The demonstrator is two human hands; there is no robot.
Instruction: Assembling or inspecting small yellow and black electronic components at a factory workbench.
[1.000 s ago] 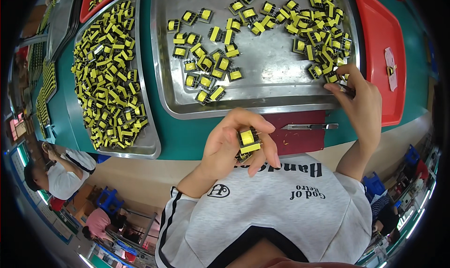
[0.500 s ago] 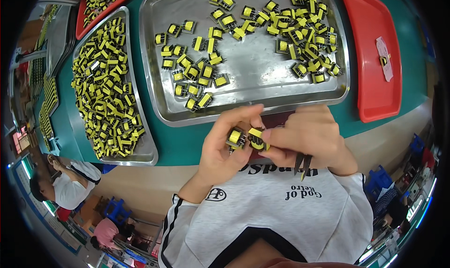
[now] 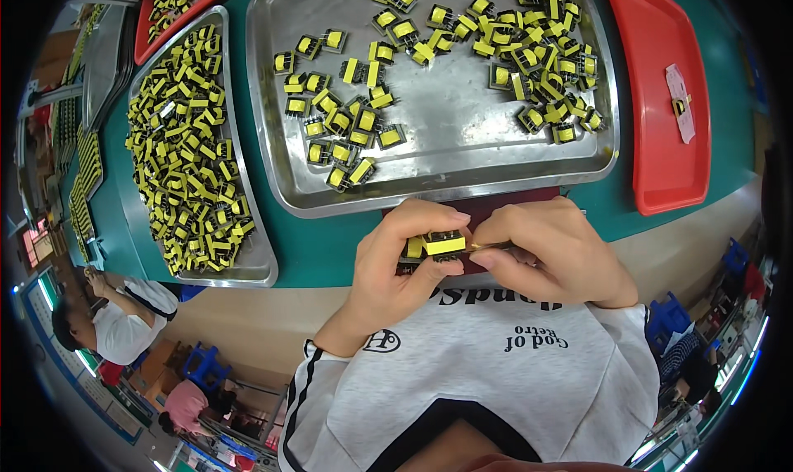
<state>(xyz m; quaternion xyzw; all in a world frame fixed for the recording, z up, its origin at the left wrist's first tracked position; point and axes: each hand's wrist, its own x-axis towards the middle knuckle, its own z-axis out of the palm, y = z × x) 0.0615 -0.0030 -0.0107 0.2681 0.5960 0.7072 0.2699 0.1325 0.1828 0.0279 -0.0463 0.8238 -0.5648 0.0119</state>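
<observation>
Small yellow-and-black transformers with metal pins are gathered in my left hand (image 3: 387,261). One transformer (image 3: 444,246) is pinched between its thumb and fingers, yellow side facing up. Behind it, closer to the palm, a second transformer (image 3: 415,247) is partly hidden. My right hand (image 3: 566,253) is closed around dark, slim tweezers (image 3: 499,245), whose pointed tip is at the pinched transformer's right end. Whether the tip touches it I cannot tell. Just beyond both hands is a wide metal tray (image 3: 429,193) with many loose transformers (image 3: 363,120) in two loose groups.
A narrower metal tray (image 3: 268,265) heaped with transformers stands at left, beside a red bin (image 3: 142,52) of more. At right lies a red tray (image 3: 667,168) with a pink slip (image 3: 680,100). The table (image 3: 318,261) is green. Other people sit further off.
The transformer by my right fingers is now pinched in my left hand, yellow side turned up. The tweezers, which pointed down from my right hand, now point left toward it.
</observation>
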